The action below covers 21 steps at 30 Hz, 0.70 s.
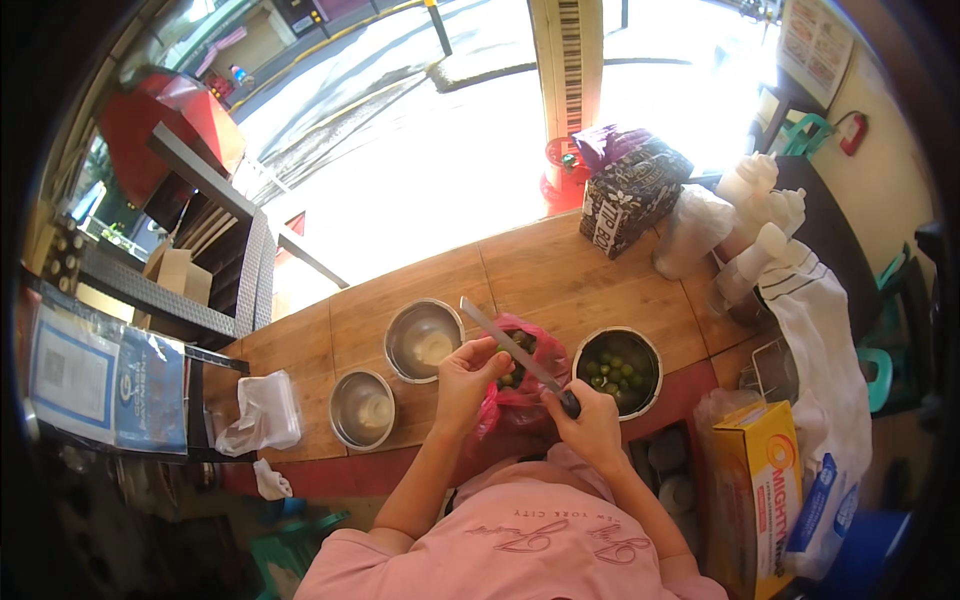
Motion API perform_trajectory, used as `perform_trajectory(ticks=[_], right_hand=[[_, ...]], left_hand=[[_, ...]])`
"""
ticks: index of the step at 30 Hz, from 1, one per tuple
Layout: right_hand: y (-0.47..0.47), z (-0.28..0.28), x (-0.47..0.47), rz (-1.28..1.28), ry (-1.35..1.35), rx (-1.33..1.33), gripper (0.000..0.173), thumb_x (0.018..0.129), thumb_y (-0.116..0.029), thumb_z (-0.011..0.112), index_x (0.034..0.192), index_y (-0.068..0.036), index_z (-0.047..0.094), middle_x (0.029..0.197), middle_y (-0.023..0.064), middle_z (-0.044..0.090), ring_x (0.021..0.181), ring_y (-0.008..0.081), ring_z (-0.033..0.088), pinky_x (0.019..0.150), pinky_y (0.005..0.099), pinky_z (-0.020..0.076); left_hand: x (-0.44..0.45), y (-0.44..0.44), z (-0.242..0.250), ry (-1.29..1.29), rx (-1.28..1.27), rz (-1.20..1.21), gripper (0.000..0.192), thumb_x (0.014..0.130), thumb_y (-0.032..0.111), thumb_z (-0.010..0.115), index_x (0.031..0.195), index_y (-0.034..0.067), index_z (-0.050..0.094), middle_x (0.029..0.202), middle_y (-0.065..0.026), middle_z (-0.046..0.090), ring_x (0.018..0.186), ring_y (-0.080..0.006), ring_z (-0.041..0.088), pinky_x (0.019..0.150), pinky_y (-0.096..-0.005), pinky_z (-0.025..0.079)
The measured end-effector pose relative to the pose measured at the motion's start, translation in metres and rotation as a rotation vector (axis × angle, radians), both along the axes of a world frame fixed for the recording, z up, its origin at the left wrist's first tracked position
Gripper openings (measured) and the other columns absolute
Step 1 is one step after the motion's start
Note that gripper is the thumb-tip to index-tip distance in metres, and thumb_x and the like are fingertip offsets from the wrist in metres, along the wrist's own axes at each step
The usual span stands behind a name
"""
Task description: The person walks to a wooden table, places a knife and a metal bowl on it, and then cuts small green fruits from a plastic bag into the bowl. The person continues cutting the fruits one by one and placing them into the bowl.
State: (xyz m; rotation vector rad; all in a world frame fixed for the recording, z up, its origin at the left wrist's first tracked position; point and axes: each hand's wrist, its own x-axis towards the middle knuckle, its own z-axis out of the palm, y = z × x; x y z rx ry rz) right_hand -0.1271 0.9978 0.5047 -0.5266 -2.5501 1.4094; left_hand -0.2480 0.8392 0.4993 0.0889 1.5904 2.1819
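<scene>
My right hand (586, 421) grips the black handle of a knife (521, 354), whose long blade points up and left across a pink plastic bag (546, 351). My left hand (472, 375) pinches a small green citrus fruit (506, 361) right beside the blade, over the bag. More small green fruits lie inside the open bag. To the right, a round metal bowl (655, 375) holds several whole green fruits. Left of my hands stand two more metal bowls, the farther one (397, 367) and the nearer one (334, 420), each with pale contents that I cannot identify.
Clear plastic bags (281, 409) lie at the table's left. A tip box (634, 199), squeeze bottles (750, 262) and a white towel (825, 300) stand or lie at the right. A yellow plastic-wrap box (757, 487) is at the near right. The wooden table (409, 281) borders a sunlit street.
</scene>
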Motion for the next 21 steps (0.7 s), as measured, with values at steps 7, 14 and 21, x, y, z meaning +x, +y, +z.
perform_trajectory(ticks=[7, 14, 21], right_hand=[[0.007, -0.015, 0.053, -0.116, 0.011, 0.088, 0.023, 0.084, -0.023, 0.072, 0.084, -0.004, 0.06, 0.062, 0.018, 0.059, 0.062, 0.04, 0.063, 0.055, 0.046, 0.0462], [0.013, -0.022, 0.064, -0.194, 0.037, 0.039, 0.022, 0.085, -0.022, 0.071, 0.084, -0.004, 0.059, 0.062, 0.0193, 0.059, 0.063, 0.0412, 0.062, 0.055, 0.0462, 0.0455], [0.02, -0.023, 0.055, -0.265, 0.043, -0.023, 0.026, 0.089, -0.022, 0.071, 0.08, 0.0, 0.059, 0.061, 0.0174, 0.062, 0.056, 0.0334, 0.064, 0.052, 0.0392, 0.0453]], left_hand=[[0.013, 0.025, 0.013, 0.032, -0.066, -0.035, 0.028, 0.085, 0.002, 0.075, 0.111, -0.005, 0.068, 0.097, -0.0079, 0.073, 0.085, -0.0103, 0.067, 0.076, -0.0236, 0.054], [0.035, 0.052, 0.01, 0.155, -0.236, -0.083, 0.022, 0.082, -0.004, 0.074, 0.103, -0.004, 0.071, 0.095, -0.0072, 0.073, 0.085, -0.011, 0.068, 0.076, -0.0241, 0.054], [0.059, 0.074, -0.013, 0.236, -0.168, -0.172, 0.033, 0.075, -0.004, 0.078, 0.107, -0.005, 0.07, 0.098, -0.0092, 0.072, 0.091, -0.0104, 0.066, 0.083, -0.025, 0.054]])
